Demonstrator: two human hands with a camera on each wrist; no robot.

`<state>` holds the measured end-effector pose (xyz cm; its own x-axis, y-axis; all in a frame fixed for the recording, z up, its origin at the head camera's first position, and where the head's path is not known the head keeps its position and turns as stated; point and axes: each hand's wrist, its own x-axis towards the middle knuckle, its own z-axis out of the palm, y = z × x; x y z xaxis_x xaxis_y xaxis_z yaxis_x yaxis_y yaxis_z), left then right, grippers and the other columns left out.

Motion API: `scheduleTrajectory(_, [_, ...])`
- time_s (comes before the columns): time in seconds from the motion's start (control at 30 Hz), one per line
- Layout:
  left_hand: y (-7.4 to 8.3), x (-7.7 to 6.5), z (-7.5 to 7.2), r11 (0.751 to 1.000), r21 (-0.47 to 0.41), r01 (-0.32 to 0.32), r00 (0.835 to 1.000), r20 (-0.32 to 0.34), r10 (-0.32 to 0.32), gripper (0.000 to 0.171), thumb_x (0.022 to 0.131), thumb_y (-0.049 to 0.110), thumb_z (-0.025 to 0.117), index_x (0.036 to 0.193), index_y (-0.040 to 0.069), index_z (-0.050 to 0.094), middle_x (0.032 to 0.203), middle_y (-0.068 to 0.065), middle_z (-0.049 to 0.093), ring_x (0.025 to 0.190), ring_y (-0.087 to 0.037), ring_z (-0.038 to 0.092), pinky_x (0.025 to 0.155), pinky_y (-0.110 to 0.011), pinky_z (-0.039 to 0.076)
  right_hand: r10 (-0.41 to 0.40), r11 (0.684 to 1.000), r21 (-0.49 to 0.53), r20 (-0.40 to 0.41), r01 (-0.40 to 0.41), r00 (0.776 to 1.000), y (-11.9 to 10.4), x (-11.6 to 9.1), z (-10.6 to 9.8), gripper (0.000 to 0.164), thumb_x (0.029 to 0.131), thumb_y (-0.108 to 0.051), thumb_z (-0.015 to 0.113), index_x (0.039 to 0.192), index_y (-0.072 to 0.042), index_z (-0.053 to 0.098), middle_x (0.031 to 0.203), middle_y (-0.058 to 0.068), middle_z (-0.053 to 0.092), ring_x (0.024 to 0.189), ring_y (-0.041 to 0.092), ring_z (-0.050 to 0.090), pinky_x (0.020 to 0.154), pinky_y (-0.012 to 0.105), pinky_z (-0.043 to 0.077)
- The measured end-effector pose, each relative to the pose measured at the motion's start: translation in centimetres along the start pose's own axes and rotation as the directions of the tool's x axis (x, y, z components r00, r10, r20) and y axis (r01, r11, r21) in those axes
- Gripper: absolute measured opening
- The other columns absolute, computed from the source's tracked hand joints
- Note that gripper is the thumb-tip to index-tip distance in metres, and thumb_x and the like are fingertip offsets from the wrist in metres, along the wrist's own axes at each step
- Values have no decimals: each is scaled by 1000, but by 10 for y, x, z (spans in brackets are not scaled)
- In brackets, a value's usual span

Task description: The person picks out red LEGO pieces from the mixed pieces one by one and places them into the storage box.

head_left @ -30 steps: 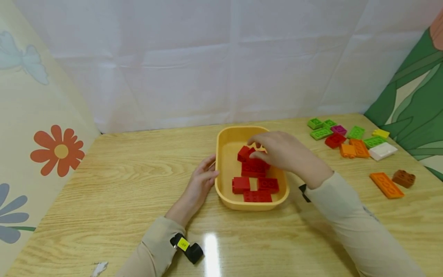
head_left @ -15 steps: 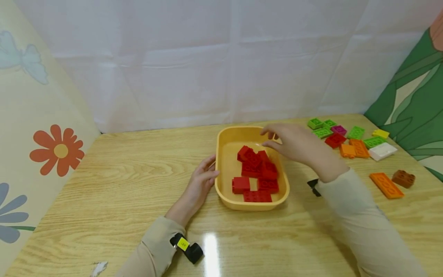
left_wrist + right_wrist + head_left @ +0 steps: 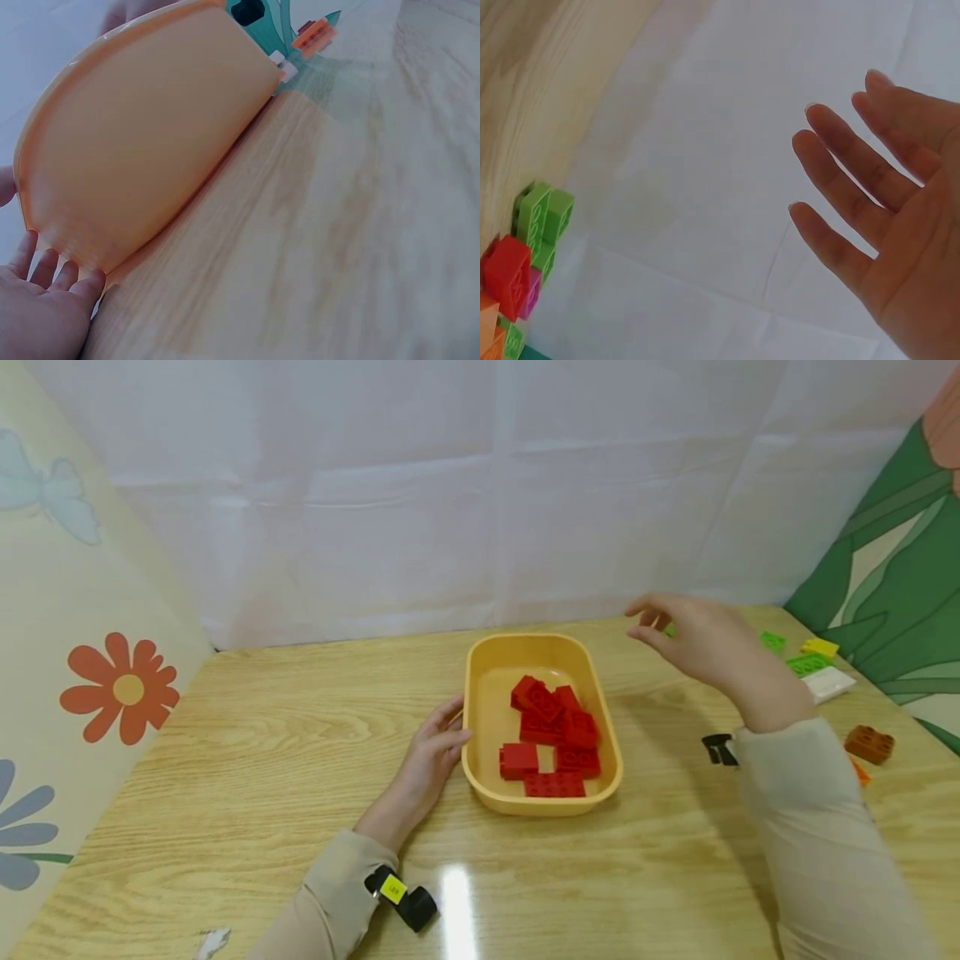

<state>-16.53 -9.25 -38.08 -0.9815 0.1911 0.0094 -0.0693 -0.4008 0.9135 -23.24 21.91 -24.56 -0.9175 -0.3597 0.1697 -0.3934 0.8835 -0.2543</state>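
Observation:
A yellow plastic bin with several red toy bricks in it stands on the wooden table. My left hand touches the bin's left side, its thumb tip right at the rim. The left wrist view shows the left fingertips against the bin's outer wall. To the right of the bin, my right hand is raised above the table, fingers loosely bent and holding nothing. In the right wrist view its palm and spread fingers show against the white cloth.
At the right lie loose bricks: green, red, orange, yellow, white and brown. My right hand and forearm hide some of them in the head view. A white cloth hangs behind the table.
My right hand has moved from over the red bricks in the bin up and to the right, towards the loose bricks. The left hand stays at the bin's side.

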Motion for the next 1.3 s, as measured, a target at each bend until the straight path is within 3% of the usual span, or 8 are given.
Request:
scheduleTrajectory(0.33, [-2, 2, 0, 1000, -4, -9, 1000, 8, 9, 64, 88, 0, 48, 148, -9, 29, 153, -27, 32, 141, -34, 33, 99, -24, 42, 81, 995, -48, -17, -82, 997, 29, 3, 5, 32, 100, -21, 57, 125, -1, 60, 112, 24, 65, 98, 42, 60, 82, 59, 46])
scheduleTrajectory(0.67, [-3, 3, 2, 1000, -5, -12, 1000, 17, 12, 65, 88, 1, 48, 149, -8, 29, 154, -26, 31, 142, -34, 32, 102, -27, 41, 252, 968, -37, 83, -250, 964, 65, -5, 6, 44, 100, -31, 56, 129, 3, 53, 119, 31, 57, 95, 42, 59, 76, 59, 46])
scheduleTrajectory(0.87, [-2, 3, 2, 1000, -13, -2, 1000, 13, 3, 65, 88, 1, 48, 149, -9, 28, 154, -26, 31, 142, -34, 31, 101, -25, 41, 279, 960, -52, 74, -276, 957, 88, -13, 6, 45, 98, -27, 59, 126, 8, 53, 116, 35, 57, 94, 46, 58, 76, 61, 46])
scheduleTrajectory(1.13, [-3, 3, 1, 1000, -18, -4, 1000, 8, 4, 64, 88, 0, 47, 148, -9, 29, 153, -26, 32, 141, -33, 33, 99, -23, 42, 348, 937, -28, 163, -348, 923, 108, -22, 1, 52, 97, -27, 60, 125, 16, 50, 123, 39, 51, 102, 51, 51, 86, 66, 41])
scheduleTrajectory(1.3, [-2, 2, 1, 1000, -18, -1, 1000, 4, 2, 64, 87, 0, 48, 148, -9, 29, 153, -26, 32, 140, -32, 33, 97, -22, 43, 350, 935, -12, 203, -355, 915, 116, -20, 6, 55, 96, -23, 60, 126, 20, 45, 124, 42, 47, 105, 55, 48, 90, 67, 39])
